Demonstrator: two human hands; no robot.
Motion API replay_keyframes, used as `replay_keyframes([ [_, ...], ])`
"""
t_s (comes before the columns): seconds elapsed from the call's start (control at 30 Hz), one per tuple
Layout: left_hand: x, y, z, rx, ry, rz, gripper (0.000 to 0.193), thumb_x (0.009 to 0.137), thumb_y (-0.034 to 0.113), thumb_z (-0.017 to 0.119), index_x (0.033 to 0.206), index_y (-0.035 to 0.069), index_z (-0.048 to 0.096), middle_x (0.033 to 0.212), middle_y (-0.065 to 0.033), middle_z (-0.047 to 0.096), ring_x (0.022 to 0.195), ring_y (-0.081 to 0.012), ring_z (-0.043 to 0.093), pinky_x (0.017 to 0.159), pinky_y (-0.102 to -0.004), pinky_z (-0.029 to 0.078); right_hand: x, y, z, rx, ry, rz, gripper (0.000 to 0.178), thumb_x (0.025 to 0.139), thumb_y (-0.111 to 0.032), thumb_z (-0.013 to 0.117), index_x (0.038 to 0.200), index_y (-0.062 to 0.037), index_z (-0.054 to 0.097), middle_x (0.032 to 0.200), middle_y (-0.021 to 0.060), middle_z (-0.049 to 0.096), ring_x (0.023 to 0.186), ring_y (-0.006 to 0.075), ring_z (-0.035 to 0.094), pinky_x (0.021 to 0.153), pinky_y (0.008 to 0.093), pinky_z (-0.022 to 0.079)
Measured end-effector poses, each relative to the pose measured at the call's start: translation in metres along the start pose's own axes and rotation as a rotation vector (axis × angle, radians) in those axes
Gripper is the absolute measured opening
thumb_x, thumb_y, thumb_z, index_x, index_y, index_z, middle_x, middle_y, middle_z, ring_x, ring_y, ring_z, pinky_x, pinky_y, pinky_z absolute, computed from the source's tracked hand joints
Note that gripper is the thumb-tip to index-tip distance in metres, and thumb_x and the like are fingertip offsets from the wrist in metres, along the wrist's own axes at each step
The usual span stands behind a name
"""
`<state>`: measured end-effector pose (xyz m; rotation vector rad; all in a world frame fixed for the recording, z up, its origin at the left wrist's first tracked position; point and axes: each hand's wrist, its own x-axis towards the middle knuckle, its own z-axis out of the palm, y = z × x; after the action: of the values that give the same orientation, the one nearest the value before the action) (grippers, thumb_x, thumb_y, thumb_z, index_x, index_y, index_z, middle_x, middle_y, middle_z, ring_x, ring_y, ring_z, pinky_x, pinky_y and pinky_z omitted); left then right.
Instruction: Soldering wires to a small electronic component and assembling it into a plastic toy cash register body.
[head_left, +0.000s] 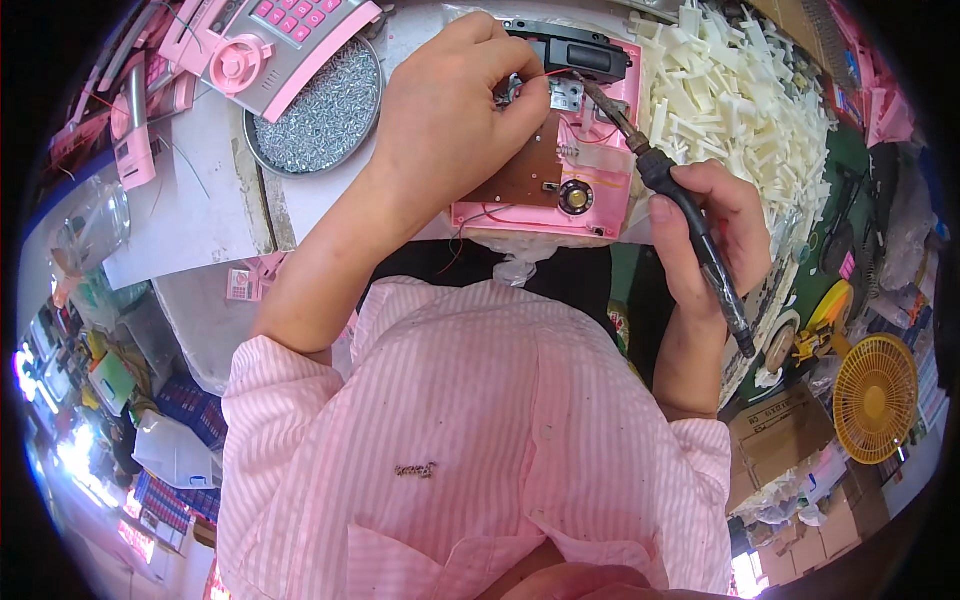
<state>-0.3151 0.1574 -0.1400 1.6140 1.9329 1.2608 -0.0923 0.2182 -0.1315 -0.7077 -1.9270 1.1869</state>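
My right hand (728, 225) is closed round the black handle of a soldering iron (668, 178), whose tip points up and left into an opened pink plastic housing (618, 190). My left hand (450, 110) reaches over the housing from the left, thumb and fingertips pinched together on a thin red wire (557, 73). The wire's end and the iron's tip are close together beside a black plastic part (590, 58) at the housing's far end. A brown circuit board (522, 172) lies inside, partly covered by my left hand. Near it sits a small round component (576, 197).
A round tray of small metal screws (318, 118) stands left of my left forearm, with a pink and grey telephone casing (290, 45) over its edge. White plastic pieces (730, 95) are heaped right of the housing. A yellow fan (875, 398) and cardboard boxes (785, 445) are at the right.
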Motion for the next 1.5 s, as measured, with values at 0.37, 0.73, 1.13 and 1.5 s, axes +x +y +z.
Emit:
replay_keyframes([
  [0.37, 0.0, -0.001, -0.001, 0.014, -0.007, -0.012, 0.006, 0.078, 0.004, 0.068, 0.077, 0.0, 0.063, 0.074, -0.0141, 0.055, 0.064, -0.031, 0.058, 0.059, -0.0362, 0.047, 0.002, 0.006, 0.003, -0.022, 0.013, -0.036, 0.028, 0.078, -0.004, 0.078, 0.101, 0.001, 0.064, 0.078, 0.0045, 0.063, 0.062, 0.0073, 0.052, 0.054, 0.0192, 0.038],
  [0.73, -0.001, -0.002, 0.001, 0.066, 0.01, -0.01, 0.006, 0.077, 0.007, 0.068, 0.077, 0.002, 0.064, 0.074, -0.0123, 0.056, 0.065, -0.0302, 0.058, 0.058, -0.0372, 0.047, 0.003, 0.006, -0.002, -0.094, -0.016, -0.092, 0.029, 0.075, -0.006, 0.08, 0.099, 0.0001, 0.064, 0.07, 0.0028, 0.058, 0.057, 0.0073, 0.049, 0.05, 0.0196, 0.035],
  [1.13, -0.005, -0.012, 0.006, 0.128, 0.088, 0.081, 0.008, 0.076, 0.013, 0.069, 0.076, 0.006, 0.066, 0.076, -0.0096, 0.058, 0.067, -0.0295, 0.06, 0.059, -0.0391, 0.049, 0.003, 0.009, 0.0, -0.063, -0.002, -0.075, 0.028, 0.075, -0.006, 0.08, 0.098, -0.0003, 0.065, 0.07, 0.0032, 0.058, 0.058, 0.0083, 0.05, 0.051, 0.02, 0.036],
  [1.5, -0.002, -0.001, 0.002, 0.016, 0.016, -0.019, 0.006, 0.077, 0.003, 0.067, 0.077, 0.0, 0.061, 0.073, -0.0137, 0.054, 0.064, -0.0306, 0.057, 0.057, -0.0366, 0.046, 0.011, 0.009, -0.004, -0.159, -0.087, -0.214, 0.03, 0.068, -0.002, 0.083, 0.093, -0.0002, 0.066, 0.076, 0.0077, 0.065, 0.059, 0.0142, 0.055, 0.052, 0.0235, 0.042],
])
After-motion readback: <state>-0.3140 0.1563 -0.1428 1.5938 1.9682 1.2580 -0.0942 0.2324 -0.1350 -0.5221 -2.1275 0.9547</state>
